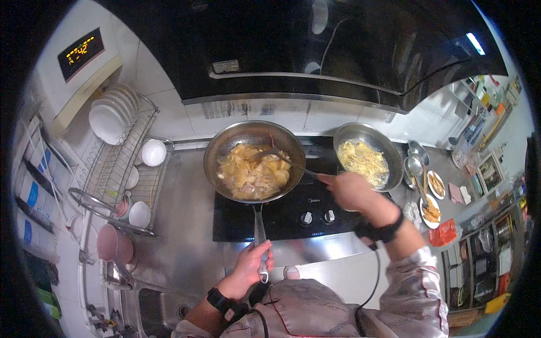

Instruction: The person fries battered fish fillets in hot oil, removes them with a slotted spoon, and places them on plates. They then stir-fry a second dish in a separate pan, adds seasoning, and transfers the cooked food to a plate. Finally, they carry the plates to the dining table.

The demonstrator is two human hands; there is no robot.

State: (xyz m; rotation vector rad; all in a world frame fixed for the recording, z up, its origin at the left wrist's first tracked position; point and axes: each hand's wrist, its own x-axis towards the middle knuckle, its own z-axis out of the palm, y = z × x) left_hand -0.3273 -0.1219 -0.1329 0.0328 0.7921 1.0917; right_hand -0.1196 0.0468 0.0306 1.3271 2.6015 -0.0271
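My left hand grips the metal handle of a wok on the left side of the black Midea gas stove. Sliced pale-yellow food, perhaps potato with bits of meat, fills the bottom of the wok. In my right hand is the handle of a cooking spatula, its dark blade resting in the food. Just beyond my right hand a second wok holds yellow pieces frying in bubbling oil.
A dish rack with white plates and bowls stands left, above a pink dipper and a sink. Oval plates of fried food, a skimmer and a red bag lie right. A range hood overhangs the stove.
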